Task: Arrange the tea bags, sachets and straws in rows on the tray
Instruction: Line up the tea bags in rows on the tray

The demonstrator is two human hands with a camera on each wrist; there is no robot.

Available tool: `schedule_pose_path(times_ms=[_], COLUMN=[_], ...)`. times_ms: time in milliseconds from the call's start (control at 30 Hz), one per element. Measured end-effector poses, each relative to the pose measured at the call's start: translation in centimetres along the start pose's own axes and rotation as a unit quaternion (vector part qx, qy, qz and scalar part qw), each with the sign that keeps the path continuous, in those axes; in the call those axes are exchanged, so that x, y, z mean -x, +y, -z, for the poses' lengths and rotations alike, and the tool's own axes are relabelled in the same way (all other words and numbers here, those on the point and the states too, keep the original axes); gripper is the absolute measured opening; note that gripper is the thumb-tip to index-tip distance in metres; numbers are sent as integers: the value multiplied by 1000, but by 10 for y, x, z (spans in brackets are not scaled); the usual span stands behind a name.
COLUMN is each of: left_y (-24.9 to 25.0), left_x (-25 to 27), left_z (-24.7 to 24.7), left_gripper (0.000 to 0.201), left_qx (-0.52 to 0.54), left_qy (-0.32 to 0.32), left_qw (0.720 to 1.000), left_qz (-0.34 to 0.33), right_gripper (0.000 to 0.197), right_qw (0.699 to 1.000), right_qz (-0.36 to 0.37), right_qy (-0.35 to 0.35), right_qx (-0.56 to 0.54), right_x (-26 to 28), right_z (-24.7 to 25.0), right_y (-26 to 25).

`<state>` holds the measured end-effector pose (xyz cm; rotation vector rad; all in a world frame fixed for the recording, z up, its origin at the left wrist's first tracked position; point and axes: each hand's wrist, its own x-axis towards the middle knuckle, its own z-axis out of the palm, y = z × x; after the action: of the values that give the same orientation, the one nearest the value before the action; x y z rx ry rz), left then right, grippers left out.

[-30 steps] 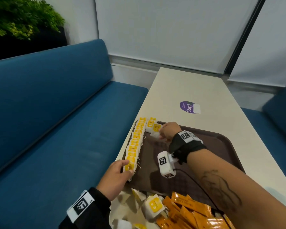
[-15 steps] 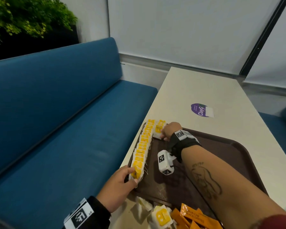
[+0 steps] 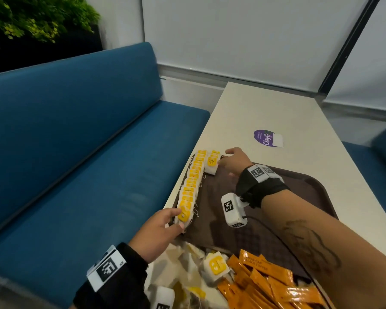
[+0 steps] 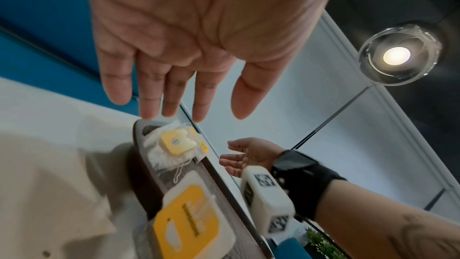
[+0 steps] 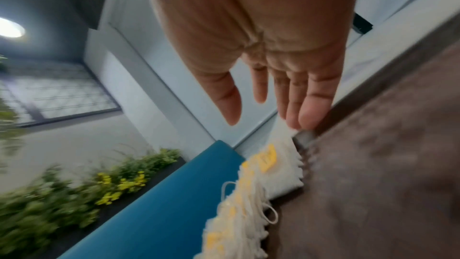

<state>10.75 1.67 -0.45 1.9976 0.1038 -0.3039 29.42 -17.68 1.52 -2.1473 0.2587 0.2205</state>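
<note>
A brown tray (image 3: 316, 188) lies on the white table. A long row of yellow-tagged tea bags (image 3: 193, 181) runs along its left edge, with a short second row (image 3: 211, 164) beside its far end. My left hand (image 3: 178, 219) touches the near end of the long row with straight fingers (image 4: 149, 105). My right hand (image 3: 225, 159) is open at the tray's far left corner, its fingertips (image 5: 306, 117) against the short row and the rim. Loose tea bags (image 3: 214, 266) and orange sachets (image 3: 265, 277) are heaped at the near end. No straws are in view.
A blue bench seat (image 3: 87, 175) runs along the table's left side, close to the tray edge. A purple sticker (image 3: 265, 138) lies on the table (image 3: 265, 112) beyond the tray. A wrist camera (image 3: 232, 210) hangs over the tray's middle.
My right hand has let go of the short row's tea bags and straightened its fingers at the far corner. My left hand stays at the near end of the long row.
</note>
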Motion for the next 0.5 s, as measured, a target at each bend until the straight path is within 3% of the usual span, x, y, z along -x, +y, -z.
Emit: schedule_pose_path(times_ms=[133,267,367,500], left_y=[7,8,3,-11], left_x=[17,36,55,77], left_z=[7,11,7,-1], left_gripper=[35,43,58,77], left_qx=[-15,-62,-107,-197], left_qy=[-9,-29,-57,-104], left_qw=[1000,997,992,975], left_qz=[-13,-32,-24,-5], right_gripper=[37,50,71,87], right_qw=[981,930,884,848], right_qz=[96,133,156,203], right_qy=[-149,-281,-322,-310], right_qx=[73,195,299,379], right_x=[84,167,210,244], right_z=[30,38,24,-3], right_y=[-5,6,23,40])
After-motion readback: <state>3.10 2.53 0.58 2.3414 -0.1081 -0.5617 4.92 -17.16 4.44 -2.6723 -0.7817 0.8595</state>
